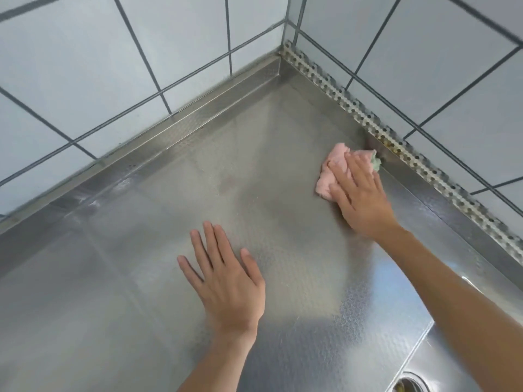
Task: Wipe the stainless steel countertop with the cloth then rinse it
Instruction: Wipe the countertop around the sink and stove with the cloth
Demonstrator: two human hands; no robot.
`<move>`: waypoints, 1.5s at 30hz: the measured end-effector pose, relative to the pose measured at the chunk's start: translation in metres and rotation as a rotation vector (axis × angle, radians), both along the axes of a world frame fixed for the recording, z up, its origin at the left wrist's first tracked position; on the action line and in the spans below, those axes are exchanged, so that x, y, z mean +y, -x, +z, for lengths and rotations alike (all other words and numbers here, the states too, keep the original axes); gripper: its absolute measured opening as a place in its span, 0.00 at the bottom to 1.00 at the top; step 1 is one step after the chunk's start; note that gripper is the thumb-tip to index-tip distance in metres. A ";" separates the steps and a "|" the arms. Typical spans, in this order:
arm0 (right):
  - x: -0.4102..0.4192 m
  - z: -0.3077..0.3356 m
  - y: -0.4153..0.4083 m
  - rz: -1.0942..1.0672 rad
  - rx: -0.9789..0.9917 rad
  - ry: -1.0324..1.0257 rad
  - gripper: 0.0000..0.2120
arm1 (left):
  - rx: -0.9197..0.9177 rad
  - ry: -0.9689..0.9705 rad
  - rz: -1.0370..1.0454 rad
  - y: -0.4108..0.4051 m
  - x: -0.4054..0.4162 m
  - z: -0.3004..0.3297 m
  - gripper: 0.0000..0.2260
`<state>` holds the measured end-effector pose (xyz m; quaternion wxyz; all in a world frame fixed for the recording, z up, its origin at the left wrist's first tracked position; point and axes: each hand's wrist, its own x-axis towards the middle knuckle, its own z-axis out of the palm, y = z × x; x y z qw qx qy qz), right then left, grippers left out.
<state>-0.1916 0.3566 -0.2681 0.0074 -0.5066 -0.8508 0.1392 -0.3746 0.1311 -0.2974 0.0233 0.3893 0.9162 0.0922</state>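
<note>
The pink cloth (pixel 334 171) lies far right on the embossed steel countertop (pixel 198 199), beside the perforated strip (pixel 376 125) under grey-grouted wall tiles (pixel 70 66). The right hand (pixel 359 196) presses it flat-fingered; the left hand (pixel 223 278) rests spread nearer. A sink drain (pixel 407 384) shows near right.

Pale tiled walls (pixel 85 66) meeting in a corner, dark grout, perforated metal strip (pixel 368 117) along right wall

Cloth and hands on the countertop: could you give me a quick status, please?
Right hand flat, pressing pink cloth on countertop by right wall. Left hand open, flat on steel. Nothing in the way.
</note>
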 end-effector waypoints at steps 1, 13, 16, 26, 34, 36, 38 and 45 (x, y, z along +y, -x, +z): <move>0.007 0.000 0.014 -0.119 -0.005 -0.002 0.28 | -0.003 0.002 0.001 0.000 0.000 0.000 0.28; -0.147 -0.002 0.059 0.201 0.065 -0.014 0.25 | -0.106 -0.098 0.027 0.002 -0.001 0.008 0.26; -0.191 0.003 -0.036 0.281 -0.023 -0.010 0.25 | -0.149 -0.127 0.031 0.003 0.000 0.014 0.26; -0.123 0.013 -0.015 -0.526 -0.021 0.123 0.27 | -0.414 -0.024 -0.274 0.045 -0.050 0.039 0.21; -0.311 -0.006 0.068 0.207 0.035 -0.011 0.25 | -0.100 0.022 -0.417 0.046 -0.188 0.018 0.26; -0.335 -0.008 0.021 0.326 -0.008 0.002 0.26 | -0.021 0.020 -0.431 0.045 -0.190 0.011 0.26; -0.332 -0.005 -0.026 0.374 -0.075 0.010 0.27 | 0.003 0.013 -0.419 0.045 -0.189 0.008 0.26; -0.232 0.014 0.012 -0.167 -0.001 0.111 0.27 | -0.003 -0.011 -0.410 0.042 -0.188 0.013 0.25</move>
